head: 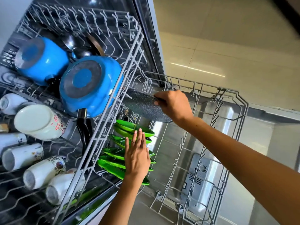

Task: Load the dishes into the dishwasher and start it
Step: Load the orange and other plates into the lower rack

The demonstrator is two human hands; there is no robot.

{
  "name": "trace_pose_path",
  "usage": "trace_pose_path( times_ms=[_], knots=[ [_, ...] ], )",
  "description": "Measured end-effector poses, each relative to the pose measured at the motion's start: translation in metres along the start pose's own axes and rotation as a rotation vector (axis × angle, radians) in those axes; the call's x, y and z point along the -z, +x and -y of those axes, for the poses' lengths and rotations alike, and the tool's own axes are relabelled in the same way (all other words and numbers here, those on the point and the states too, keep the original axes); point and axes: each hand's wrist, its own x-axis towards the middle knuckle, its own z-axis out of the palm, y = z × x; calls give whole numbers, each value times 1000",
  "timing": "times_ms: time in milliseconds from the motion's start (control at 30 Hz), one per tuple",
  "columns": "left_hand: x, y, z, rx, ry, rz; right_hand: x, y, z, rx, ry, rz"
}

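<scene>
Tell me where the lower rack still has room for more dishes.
The lower wire rack is bare across its right part, between the green plates and its right rim. The left edge is crowded: green plates in a row, with the speckled dark grey pan in the right hand's grip just beyond them.

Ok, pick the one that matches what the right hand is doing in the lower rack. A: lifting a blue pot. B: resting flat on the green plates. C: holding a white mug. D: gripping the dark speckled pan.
D: the right hand has its fingers curled round the edge of the dark speckled pan above the green plates, while the left hand lies flat on those plates.
</scene>
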Motion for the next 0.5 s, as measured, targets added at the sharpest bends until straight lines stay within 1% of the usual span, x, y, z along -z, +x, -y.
trace_pose_path(
  times_ms=[133, 233, 333, 433, 500],
  knots=[
    [1, 0, -2, 12, -8, 44, -4, -1, -6, -25, 43, 16],
    [-2, 1, -2, 11, -12, 14, -6, 2, -11, -73, 57, -6],
    [-5, 1, -2, 4, -11, -24, -11, 6, -15, -114, 129, -20],
    [-6, 1, -2, 7, -18, -32, -18, 10, -15, -119, 103, 19],
    [-6, 1, -3, 16, -12, -8, -22, 11, -14, -119, 68, 66]
  ],
)
